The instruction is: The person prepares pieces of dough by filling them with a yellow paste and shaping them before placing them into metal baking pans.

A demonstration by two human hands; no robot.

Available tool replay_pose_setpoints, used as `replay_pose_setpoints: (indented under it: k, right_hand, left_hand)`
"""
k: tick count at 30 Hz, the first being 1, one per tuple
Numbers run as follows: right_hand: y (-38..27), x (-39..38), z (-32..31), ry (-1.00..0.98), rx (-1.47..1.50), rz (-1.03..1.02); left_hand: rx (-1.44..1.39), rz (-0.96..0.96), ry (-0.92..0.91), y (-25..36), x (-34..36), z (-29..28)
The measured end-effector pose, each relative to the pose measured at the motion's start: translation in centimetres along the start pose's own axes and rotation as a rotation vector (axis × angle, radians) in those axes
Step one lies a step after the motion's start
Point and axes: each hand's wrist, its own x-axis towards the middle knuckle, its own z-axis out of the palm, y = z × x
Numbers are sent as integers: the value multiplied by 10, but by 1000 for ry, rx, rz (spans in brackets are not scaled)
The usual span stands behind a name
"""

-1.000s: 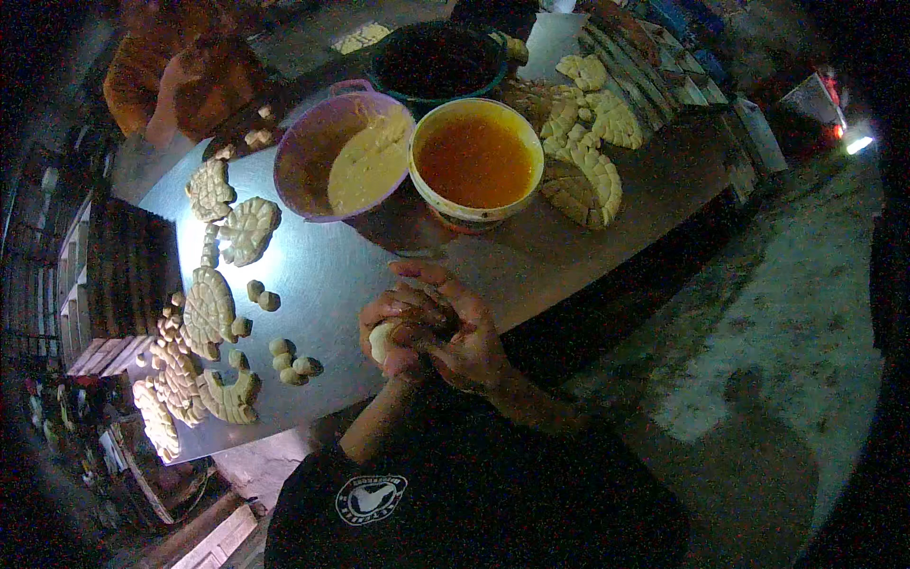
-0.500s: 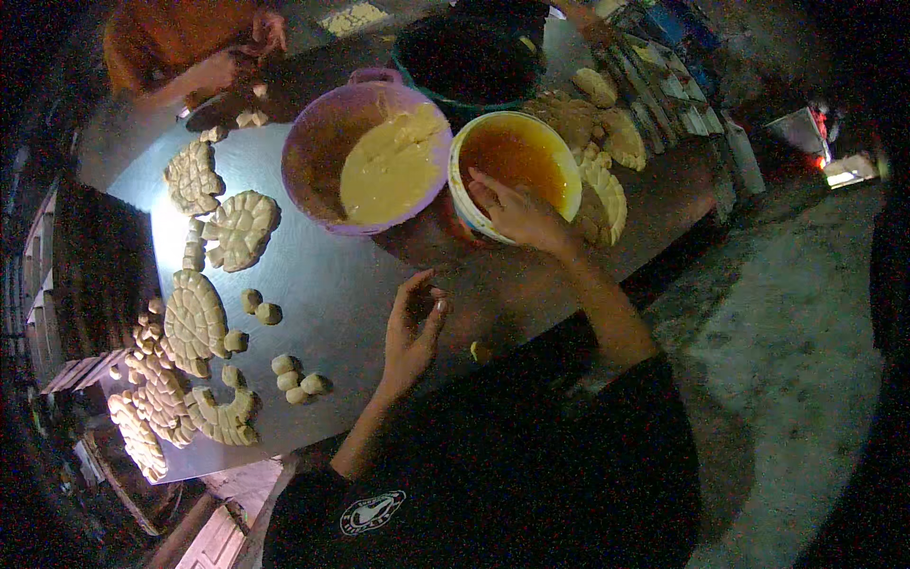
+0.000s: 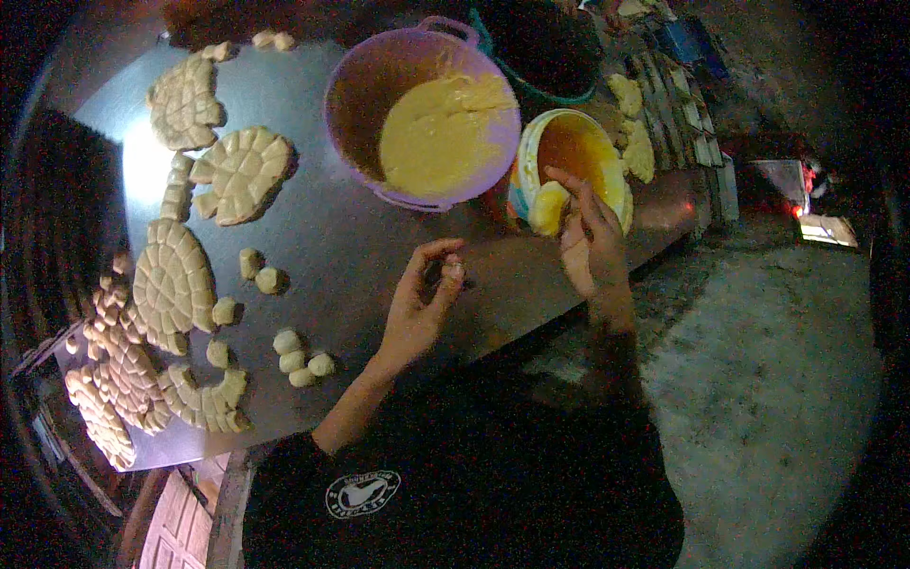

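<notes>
Right hand (image 3: 592,248): closed on a yellow lump (image 3: 550,209), with the fingers along its right side. The lump sits at the near-left rim of the white bucket (image 3: 624,213), in front of the orange contents (image 3: 578,147). From where I stand the light is poor, and I cannot tell whether the lump touches that rim.

Left hand (image 3: 414,308): over the table (image 3: 370,275), fingers curled toward the thumb, a narrow gap between them, no load visible.

Handling, as I judge it: the lump is light, soft and probably slick on the surface. It should dent before it resists. Support it from beneath with curled fingers and rest the thumb lightly on top; a hard pinch at one edge is liable to tear it or squeeze it out.

The pale paste (image 3: 436,142) in the purple tub (image 3: 346,71) looks thick and sticky; scoop it rather than pinch it. The small dough balls (image 3: 301,377) on the table look firmer and drier; grip each around its sides. The scored dough rounds (image 3: 245,175) look likely to part along their cuts, so lift them with a palm underneath.
</notes>
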Motion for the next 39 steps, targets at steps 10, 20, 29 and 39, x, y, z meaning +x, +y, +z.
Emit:
replay_pose_setpoints:
  k: [10, 20, 29, 39]
  right_hand:
    - [15, -47, 110, -347, 263, -112]
    - [-18, -90, 77, -337, -627, -1055]
    - [-5, -145, 30, -350, -499, -1177]
    - [-12, -168, -19, -725, -161, -998]
  left_hand:
    - [-708, -255, 239, 85, -50, -16]
    - [8, 222, 192, 75, -97, 19]
    - [255, 315, 297, 53, -129, 76]
    - [881, 437, 400, 47, -163, 123]
